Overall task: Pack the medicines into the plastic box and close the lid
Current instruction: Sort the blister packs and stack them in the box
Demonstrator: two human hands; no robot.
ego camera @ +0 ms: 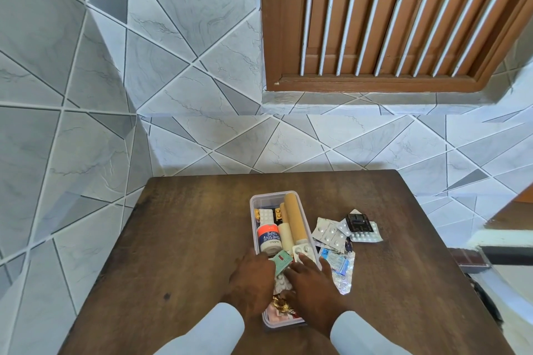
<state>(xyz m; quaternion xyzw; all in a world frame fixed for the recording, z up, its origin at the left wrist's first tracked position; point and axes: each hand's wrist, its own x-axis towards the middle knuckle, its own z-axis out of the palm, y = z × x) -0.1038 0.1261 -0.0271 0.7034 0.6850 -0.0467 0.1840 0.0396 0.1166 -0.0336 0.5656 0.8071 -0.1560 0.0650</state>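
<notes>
A clear plastic box (pixel 253 210) stands lengthwise on the wooden table, with no lid on it. Inside lie an adhesive tape tube (pixel 268 236), tan rolls (pixel 294 219), blister strips and a green sachet (pixel 281 264). My left hand (pixel 252 279) lies over the box's near left part, fingers flat on the contents. My right hand (pixel 313 282) rests on the near right part, fingertips touching a white blister strip (pixel 302 249). Loose blister packs (pixel 330 232) and foil sachets (pixel 340 265) lie on the table right of the box. No lid is visible.
A black item (pixel 358 222) sits on a white blister strip at the right. The wooden table (pixel 173 239) stands against a tiled wall. A brown slatted window is above. Light sleeves cover both forearms.
</notes>
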